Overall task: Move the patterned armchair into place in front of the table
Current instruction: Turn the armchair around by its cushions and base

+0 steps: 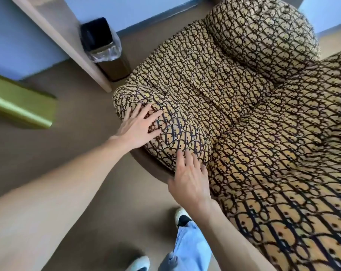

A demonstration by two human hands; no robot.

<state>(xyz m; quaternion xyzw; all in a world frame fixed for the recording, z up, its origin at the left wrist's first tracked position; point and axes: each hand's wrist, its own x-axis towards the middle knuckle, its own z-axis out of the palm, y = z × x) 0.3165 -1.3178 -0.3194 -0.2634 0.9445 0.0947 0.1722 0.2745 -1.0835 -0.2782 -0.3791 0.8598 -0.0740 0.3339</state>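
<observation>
Head view: patterned armchair [244,118] sat on the brown floor, near armrest [165,126] just beside the pale table leg [68,42]. Left hand [138,130] lay flat on the armrest's outer side, fingers spread, nothing gripped. Right hand [189,177] pressed open-palmed on the armrest's near end, also not clenched. Risks, judged: flat palms on soft fabric likely to slip under push; armrest could jam against the leg; lined bin [105,47] behind the leg could get knocked; foot [182,217] close under the armchair base could get caught.
</observation>
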